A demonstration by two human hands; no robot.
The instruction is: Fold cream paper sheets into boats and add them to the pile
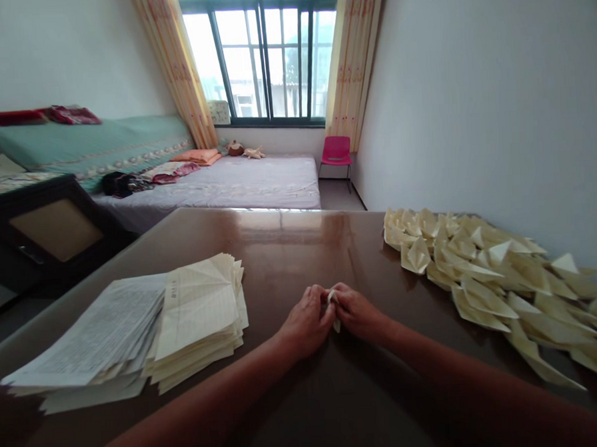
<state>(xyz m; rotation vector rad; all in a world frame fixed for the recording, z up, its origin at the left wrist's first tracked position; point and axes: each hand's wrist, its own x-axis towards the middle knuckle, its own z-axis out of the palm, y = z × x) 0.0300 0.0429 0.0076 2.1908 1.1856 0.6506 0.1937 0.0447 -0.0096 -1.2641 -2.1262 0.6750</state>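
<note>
My left hand (306, 320) and my right hand (357, 314) meet over the middle of a dark brown table (280, 251). Both pinch a small folded piece of pale paper (332, 300) between their fingertips; most of the paper is hidden by the fingers. To the left lies a stack of creased cream paper sheets (198, 312), partly resting on a stack of printed sheets (91, 338). On the right, a pile of several folded paper boats (486, 277) spreads along the table by the wall.
Beyond the table's far edge stands a bed (236, 180) with clothes and cushions on it. A pink chair (335, 151) sits under the window. A dark cabinet (48, 230) stands at the left. A white wall runs along the right side.
</note>
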